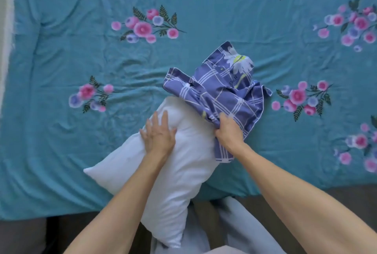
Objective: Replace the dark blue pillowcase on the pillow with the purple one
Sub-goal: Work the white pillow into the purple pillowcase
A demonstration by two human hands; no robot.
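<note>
A bare white pillow (179, 172) lies slanted over the bed's near edge, its far end tucked into a bunched purple pillowcase (220, 88) with white checks and a daisy print. My left hand (158, 134) presses flat on the pillow's upper part, fingers straight. My right hand (229, 130) grips the pillowcase's near edge at the pillow's right side. No dark blue pillowcase shows in this view.
The bed is covered by a teal sheet (81, 53) with pink flower bunches. Its near edge runs across the bottom, with dark floor (22, 235) below. Pale cloth (234, 223), perhaps my clothing, hangs under the pillow's near end. A white strip (7, 35) borders the far left.
</note>
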